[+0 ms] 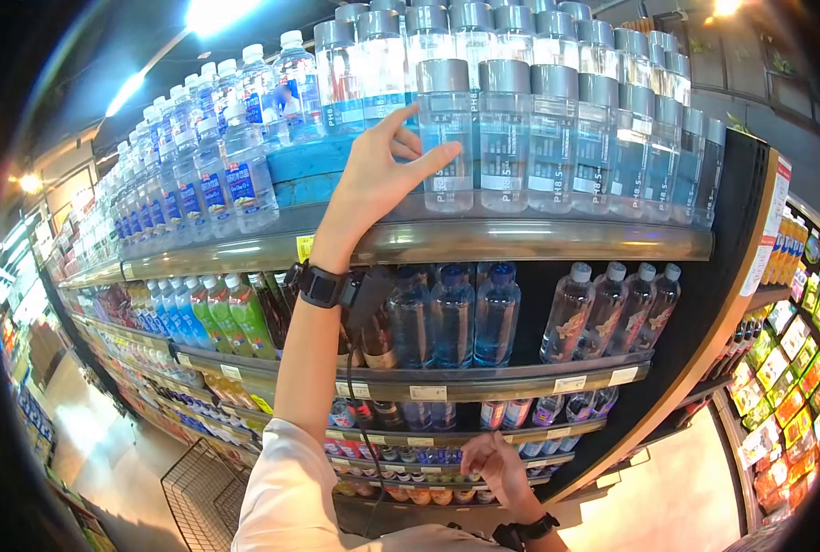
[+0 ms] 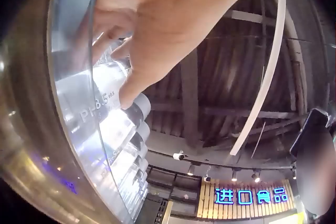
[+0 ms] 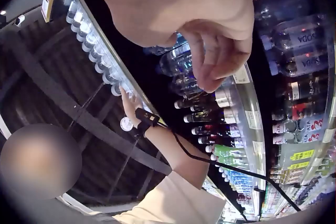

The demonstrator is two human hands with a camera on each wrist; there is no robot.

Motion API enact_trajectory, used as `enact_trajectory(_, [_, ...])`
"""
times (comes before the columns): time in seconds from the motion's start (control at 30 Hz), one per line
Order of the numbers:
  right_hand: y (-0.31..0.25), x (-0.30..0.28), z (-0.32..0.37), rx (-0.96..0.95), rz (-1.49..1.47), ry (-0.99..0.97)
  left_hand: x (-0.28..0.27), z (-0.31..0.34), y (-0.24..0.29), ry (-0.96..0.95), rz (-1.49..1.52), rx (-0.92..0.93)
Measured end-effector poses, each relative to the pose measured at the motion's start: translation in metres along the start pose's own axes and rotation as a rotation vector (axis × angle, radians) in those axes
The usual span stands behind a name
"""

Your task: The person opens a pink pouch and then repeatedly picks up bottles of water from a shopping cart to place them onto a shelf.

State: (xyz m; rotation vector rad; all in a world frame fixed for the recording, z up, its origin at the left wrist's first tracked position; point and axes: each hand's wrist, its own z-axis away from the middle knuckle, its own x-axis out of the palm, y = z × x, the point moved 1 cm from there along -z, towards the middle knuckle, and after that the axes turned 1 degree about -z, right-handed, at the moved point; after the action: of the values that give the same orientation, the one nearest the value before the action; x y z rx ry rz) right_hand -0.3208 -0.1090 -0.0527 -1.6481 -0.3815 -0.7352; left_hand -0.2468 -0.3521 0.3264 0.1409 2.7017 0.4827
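Observation:
My left hand is raised to the top shelf, at the left side of a clear water bottle with a grey cap and a "PH8.5" label. The thumb overlaps the bottle's front, while the other fingers, partly bent, reach towards its left edge. That bottle stands upright at the front of a row of matching ones. Seen from the left wrist, the thumb tip lies against the bottle below its cap. My right hand hangs low before the lower shelves, fingers loosely curled and holding nothing.
Left of the row stand blue-labelled water bottles with white caps. A metal shelf edge runs below both groups. Lower shelves carry blue bottles and other drinks. A wire basket cart stands at lower left. A cable hangs from the left wrist.

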Motion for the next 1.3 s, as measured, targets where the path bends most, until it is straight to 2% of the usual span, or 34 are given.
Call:
enact_trajectory(0.2, [0.003,-0.019,0.005,0.031,-0.036,-0.048,0.011,0.003,0.002,0.027,-0.008,0.046])
enact_trajectory(0.3, [0.006,-0.023,0.006,0.073,-0.06,-0.057,0.009,0.007,0.011,-0.015,0.032,-0.045])
enact_trajectory(0.4, [0.019,-0.033,0.007,0.108,-0.088,-0.058,0.008,0.028,0.013,0.31,-0.101,0.221])
enact_trajectory(0.47, [0.027,-0.034,0.011,0.139,-0.06,-0.028,-0.015,0.071,0.04,0.326,0.059,0.12])
enact_trajectory(0.5, [0.035,-0.035,0.01,0.147,-0.065,-0.029,-0.026,0.098,0.04,0.347,0.048,0.051])
enact_trajectory(0.57, [0.048,-0.042,0.011,0.169,-0.069,-0.015,-0.064,0.156,0.047,0.244,-0.035,-0.127])
enact_trajectory(0.6, [0.05,-0.036,0.012,0.174,-0.039,-0.001,-0.085,0.184,0.038,0.211,-0.089,-0.18])
enact_trajectory(0.67, [0.06,-0.026,0.013,0.182,-0.003,0.025,-0.131,0.241,0.006,0.26,-0.037,-0.367])
enact_trajectory(0.7, [0.067,-0.019,0.013,0.195,0.007,0.036,-0.156,0.266,-0.006,0.261,-0.128,-0.514])
enact_trajectory(0.77, [0.074,0.005,0.009,0.22,0.059,0.007,-0.221,0.341,-0.057,0.255,-0.166,-0.544])
enact_trajectory(0.83, [0.098,0.027,0.005,0.252,0.106,0.003,-0.275,0.411,-0.084,0.37,-0.279,-0.712])
enact_trajectory(0.9, [0.121,0.06,-0.002,0.289,0.113,-0.031,-0.307,0.469,-0.089,0.599,-0.269,-0.965])
enact_trajectory(1.03, [0.198,0.123,-0.019,0.382,0.147,0.0,-0.396,0.619,-0.156,0.474,-0.379,-1.175])
enact_trajectory(1.1, [0.232,0.161,-0.024,0.453,0.136,-0.037,-0.429,0.686,-0.177,0.229,-0.631,-1.356])
enact_trajectory(1.17, [0.26,0.19,-0.029,0.525,0.125,-0.065,-0.441,0.749,-0.2,0.023,-0.882,-1.389])
enact_trajectory(1.23, [0.278,0.211,-0.029,0.554,0.148,-0.059,-0.444,0.788,-0.214,-0.058,-0.788,-1.58])
enact_trajectory(1.3, [0.286,0.229,-0.032,0.554,0.149,-0.042,-0.438,0.85,-0.237,-0.291,-0.71,-1.704])
